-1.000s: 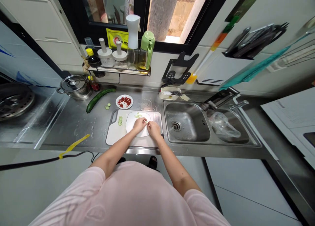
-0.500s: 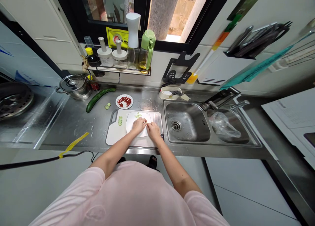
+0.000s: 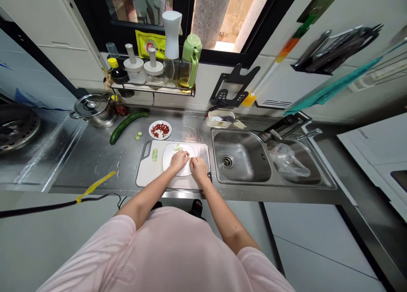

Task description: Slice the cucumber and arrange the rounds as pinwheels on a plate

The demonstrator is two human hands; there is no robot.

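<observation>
My left hand (image 3: 179,161) and my right hand (image 3: 198,168) meet over a white plate (image 3: 180,171) on a white cutting board (image 3: 146,176). The fingers of both are closed in a pinch on something too small to make out. Thin pale-green slices (image 3: 178,147) lie at the plate's back edge. More cucumber slices (image 3: 154,155) overlap in a column on the board's left part. A knife's dark handle (image 3: 209,176) shows at the board's right edge, beside my right wrist. Behind the board stands a round plate of chopped red pieces (image 3: 160,130).
A whole cucumber (image 3: 127,124), two loose slices (image 3: 137,135) and a lidded steel pot (image 3: 95,109) are at the left. A double sink (image 3: 244,156) with a plastic bag (image 3: 289,160) is at the right. Bottles stand on a wall rack (image 3: 152,87) behind.
The view has shifted slightly. Both hands keep nearly the same place over the plate, with only small finger movement.
</observation>
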